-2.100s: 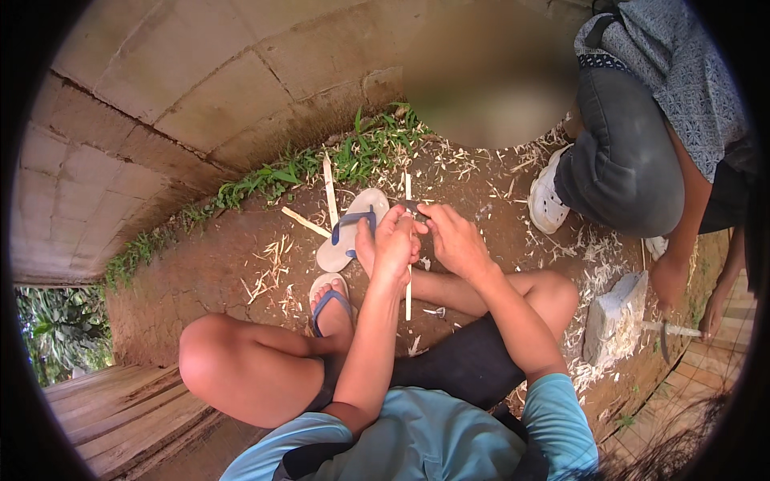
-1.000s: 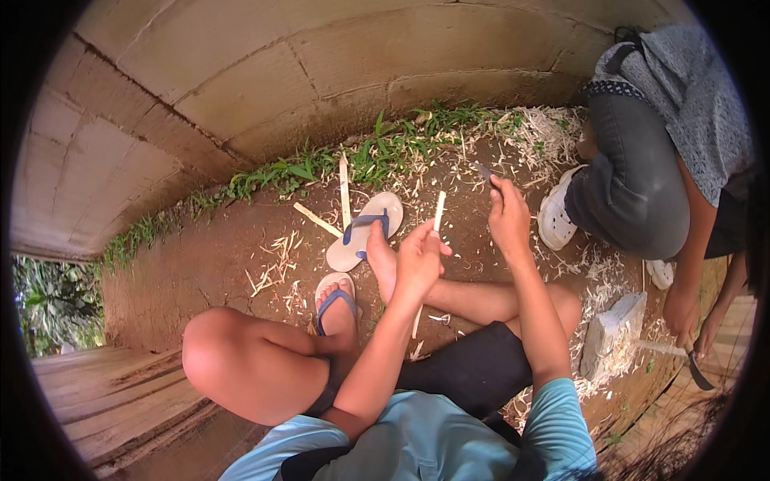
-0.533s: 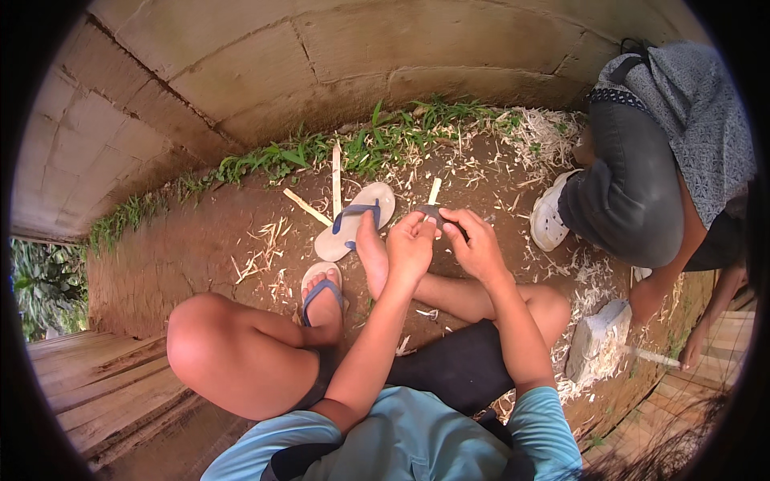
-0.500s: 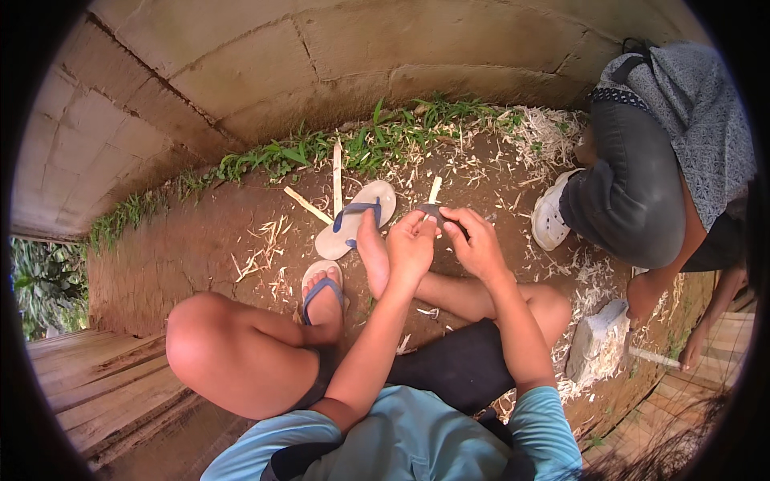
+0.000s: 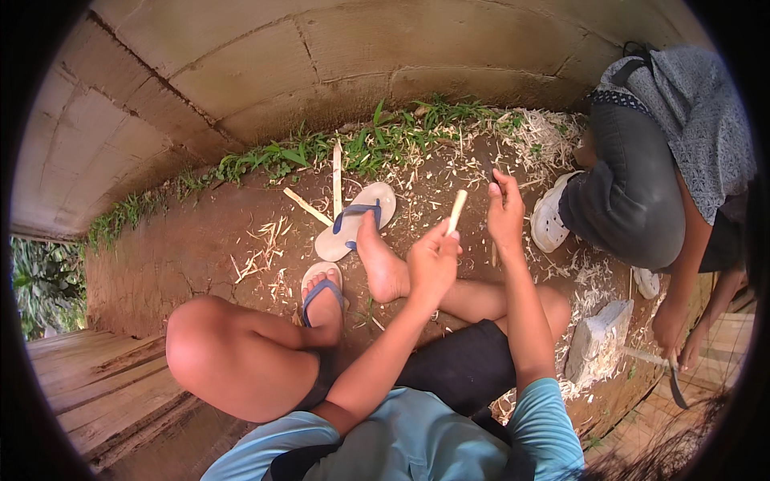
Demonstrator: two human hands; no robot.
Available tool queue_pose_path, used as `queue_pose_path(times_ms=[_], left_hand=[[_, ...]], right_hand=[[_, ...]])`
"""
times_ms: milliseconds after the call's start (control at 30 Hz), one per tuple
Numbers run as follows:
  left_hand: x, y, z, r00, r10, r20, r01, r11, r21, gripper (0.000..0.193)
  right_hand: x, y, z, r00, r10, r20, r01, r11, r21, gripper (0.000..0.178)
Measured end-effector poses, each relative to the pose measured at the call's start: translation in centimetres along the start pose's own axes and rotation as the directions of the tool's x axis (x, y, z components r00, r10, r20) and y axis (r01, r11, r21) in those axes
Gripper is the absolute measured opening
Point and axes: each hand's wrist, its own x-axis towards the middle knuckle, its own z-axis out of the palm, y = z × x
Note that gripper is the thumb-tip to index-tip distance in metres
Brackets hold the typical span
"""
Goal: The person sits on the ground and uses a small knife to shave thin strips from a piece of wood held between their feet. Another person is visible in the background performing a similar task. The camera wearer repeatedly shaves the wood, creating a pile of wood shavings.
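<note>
My left hand (image 5: 434, 258) is closed around a short pale wooden stick (image 5: 457, 210), which points up and slightly right from the fingers. To its right, my right hand (image 5: 505, 212) grips a knife (image 5: 487, 163). The dark blade rises above my fingers, and a bit of the handle shows below them. Stick and knife are apart. Beneath my hands are my bare foot (image 5: 383, 264) and bent leg. A loose beige flip-flop (image 5: 384, 195) with blue straps lies beside that foot.
Two wood strips (image 5: 337, 172) lie by the grass (image 5: 385, 136) along the block wall (image 5: 337, 48). Pale shavings (image 5: 553, 132) litter the soil. At right crouches a person (image 5: 642, 168) with a curved blade (image 5: 678, 391) and a strip, near a stone block (image 5: 595, 341).
My hands have moved apart; the knife is off to the right and the stick now shows upright in my left hand. The other person's hands have shifted, and their curved blade has come into view.
</note>
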Motion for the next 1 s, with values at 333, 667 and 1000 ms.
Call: queue_pose_path(times_ms=[333, 667, 1000], left_hand=[[2.8, 0.5, -2.7, 0.989, -0.126, -0.074, 0.121, 0.991, -0.065, 0.024], [2.7, -2.3, -2.5, 0.995, -0.09, -0.042, 0.093, 0.994, 0.064, 0.025], [-1.2, -0.8, -0.3, 0.97, -0.191, 0.15, 0.186, 0.982, 0.046, 0.021]], right_hand=[[-5.1, -2.4, 1.7, 0.859, -0.326, 0.394, 0.324, 0.943, 0.072, 0.021], [-4.2, -0.3, 3.5, 0.892, -0.386, 0.236, 0.388, 0.921, 0.039, 0.02], [0.8, 8.2, 2.7, 0.989, 0.144, 0.023, -0.139, 0.98, -0.145, 0.022]])
